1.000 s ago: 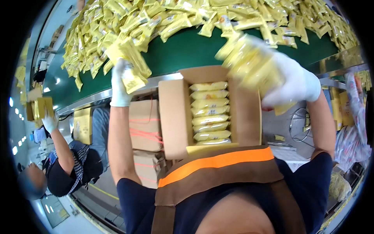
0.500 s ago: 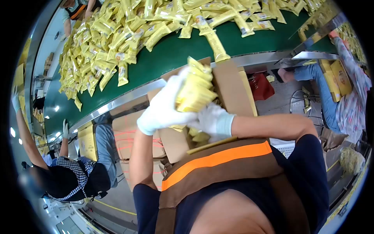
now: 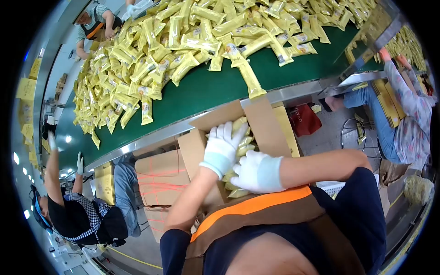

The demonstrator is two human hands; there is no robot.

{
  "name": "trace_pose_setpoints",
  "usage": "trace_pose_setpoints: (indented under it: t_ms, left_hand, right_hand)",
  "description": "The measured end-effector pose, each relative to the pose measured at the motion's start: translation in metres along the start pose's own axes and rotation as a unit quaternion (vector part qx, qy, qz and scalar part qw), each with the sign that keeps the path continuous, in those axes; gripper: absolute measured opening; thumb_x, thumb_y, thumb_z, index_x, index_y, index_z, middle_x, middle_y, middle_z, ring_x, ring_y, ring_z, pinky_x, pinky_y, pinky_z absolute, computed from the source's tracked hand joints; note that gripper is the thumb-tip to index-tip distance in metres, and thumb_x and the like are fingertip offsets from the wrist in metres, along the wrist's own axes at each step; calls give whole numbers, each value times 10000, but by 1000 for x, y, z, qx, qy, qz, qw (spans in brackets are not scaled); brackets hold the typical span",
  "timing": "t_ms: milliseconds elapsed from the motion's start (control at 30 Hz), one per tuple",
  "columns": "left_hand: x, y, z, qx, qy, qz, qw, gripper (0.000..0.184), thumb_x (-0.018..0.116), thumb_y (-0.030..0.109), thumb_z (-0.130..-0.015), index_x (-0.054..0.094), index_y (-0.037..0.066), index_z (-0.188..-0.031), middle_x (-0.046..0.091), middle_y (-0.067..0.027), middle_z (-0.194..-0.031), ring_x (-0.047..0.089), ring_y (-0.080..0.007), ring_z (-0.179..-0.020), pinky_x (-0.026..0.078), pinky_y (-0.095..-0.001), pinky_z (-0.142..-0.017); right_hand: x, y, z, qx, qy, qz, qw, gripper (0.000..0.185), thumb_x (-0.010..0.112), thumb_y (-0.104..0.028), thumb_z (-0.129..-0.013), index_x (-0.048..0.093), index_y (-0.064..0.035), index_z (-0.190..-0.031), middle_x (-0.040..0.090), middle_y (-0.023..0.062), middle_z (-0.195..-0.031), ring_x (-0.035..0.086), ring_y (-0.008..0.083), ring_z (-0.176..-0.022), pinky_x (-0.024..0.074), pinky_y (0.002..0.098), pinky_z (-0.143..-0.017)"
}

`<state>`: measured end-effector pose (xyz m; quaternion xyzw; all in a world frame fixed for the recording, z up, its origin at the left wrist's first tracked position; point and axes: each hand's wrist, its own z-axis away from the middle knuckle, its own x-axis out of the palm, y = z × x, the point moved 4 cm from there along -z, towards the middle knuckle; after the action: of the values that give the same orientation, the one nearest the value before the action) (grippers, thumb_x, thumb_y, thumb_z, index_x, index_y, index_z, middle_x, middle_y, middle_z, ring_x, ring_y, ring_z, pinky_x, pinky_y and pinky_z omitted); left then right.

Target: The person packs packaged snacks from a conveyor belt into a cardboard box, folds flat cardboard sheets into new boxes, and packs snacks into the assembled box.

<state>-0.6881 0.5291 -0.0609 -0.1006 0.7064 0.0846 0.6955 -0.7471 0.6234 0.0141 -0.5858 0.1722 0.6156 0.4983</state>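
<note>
My left hand (image 3: pixel 223 145), in a white glove, lies over yellow packets (image 3: pixel 246 150) inside an open cardboard box (image 3: pixel 196 150). Its fingers are stretched out, the thumb apart, against the packets' left side. My right hand (image 3: pixel 257 172), also gloved, rests on the packets at the near right of the box. Its fingers are bent but apart, with the tips partly hidden among the packets. Neither hand visibly grips a packet. The packets stand in a row, partly covered by both hands.
A green conveyor belt (image 3: pixel 201 94) with a metal edge carries a large heap of yellow packets (image 3: pixel 151 59). Cardboard cartons with red strapping (image 3: pixel 162 176) stand at left. A red bag (image 3: pixel 305 119) lies right of the box. Co-workers (image 3: pixel 85 208) sit on both sides.
My left hand has gone down into the box with the stack of yellow packets it held above it, and now lies open on them. My right hand has shifted onto the packets' near side.
</note>
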Motion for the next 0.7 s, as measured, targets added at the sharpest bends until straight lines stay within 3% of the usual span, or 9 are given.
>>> trace_pose_setpoints:
  t_ms: [100, 133, 200, 300, 333, 400, 467, 567, 700]
  left_hand:
    - [-5, 5, -6, -84, -77, 83, 990, 579, 594, 335, -828, 519, 140, -1368, 462, -199, -1363, 422, -377, -1256, 310, -580, -1069]
    - [-3, 7, 5, 22, 14, -74, 997, 470, 574, 250, -849, 568, 135, -1305, 470, -172, -1382, 404, -364, -1299, 345, -565, -1053]
    - [-67, 6, -15, 79, 40, 49, 995, 458, 679, 148, -726, 619, 78, -1174, 500, -176, -1381, 444, -322, -1310, 401, -503, -1050]
    - [-124, -52, -50, 81, 196, 91, 973, 458, 661, 120, -787, 592, 57, -1235, 557, -169, -1311, 532, -338, -1201, 432, -444, -1012]
    - [-125, -83, -59, 42, 315, 80, 945, 483, 640, 131, -818, 568, 69, -1291, 565, -150, -1303, 556, -349, -1154, 437, -428, -995]
    - [-96, -153, -96, -103, 318, 48, 941, 537, 673, 138, -816, 539, 75, -1333, 584, -162, -1273, 568, -353, -1136, 436, -443, -993]
    - [-21, -227, -110, -222, 144, -118, 957, 572, 686, 168, -834, 506, 69, -1367, 588, -168, -1276, 579, -343, -1139, 422, -431, -1020]
    - [15, -247, -102, -242, 12, -106, 964, 645, 695, 209, -840, 446, 50, -1414, 578, -194, -1294, 565, -349, -1176, 419, -421, -1034]
    - [7, -236, -99, -214, 229, 296, 903, 711, 694, 271, -849, 390, 49, -1452, 590, -209, -1277, 587, -380, -1133, 459, -422, -985]
  right_hand:
    - [-69, 56, 17, -8, 228, -123, 966, 301, 645, -308, -856, 647, -77, -1048, 649, 177, -888, 668, 323, -792, 533, 415, -691]
    - [-75, 92, 21, 5, 362, -156, 919, 315, 634, -333, -866, 645, -68, -1036, 646, 163, -820, 670, 323, -739, 537, 406, -667]
    - [-68, 172, 27, 198, 475, -138, 846, 440, 631, -426, -855, 627, -56, -1095, 648, 181, -914, 663, 352, -852, 535, 427, -741]
    - [-27, 245, -1, 394, 320, -60, 859, 693, 664, -495, -799, 534, -12, -1279, 614, 202, -1094, 607, 357, -1018, 501, 440, -847]
    - [-30, 234, -15, 381, 271, -8, 884, 684, 681, -444, -789, 519, -26, -1306, 623, 168, -1065, 608, 335, -983, 501, 422, -826]
    - [4, 224, -39, 204, 434, 125, 869, 588, 668, -317, -796, 520, -64, -1305, 629, 115, -1028, 605, 303, -956, 491, 403, -811]
    - [13, 215, -44, 176, 418, 157, 877, 470, 635, -241, -791, 550, -105, -1233, 610, 36, -941, 594, 246, -851, 476, 342, -742]
    - [-24, 231, -23, 203, 276, 130, 931, 406, 597, -104, -779, 569, -122, -1183, 618, 54, -918, 607, 256, -898, 487, 377, -776]
    - [-63, 328, -1, 206, 397, 170, 878, 300, 600, -111, -785, 584, -106, -1084, 645, 113, -952, 633, 319, -895, 518, 452, -772]
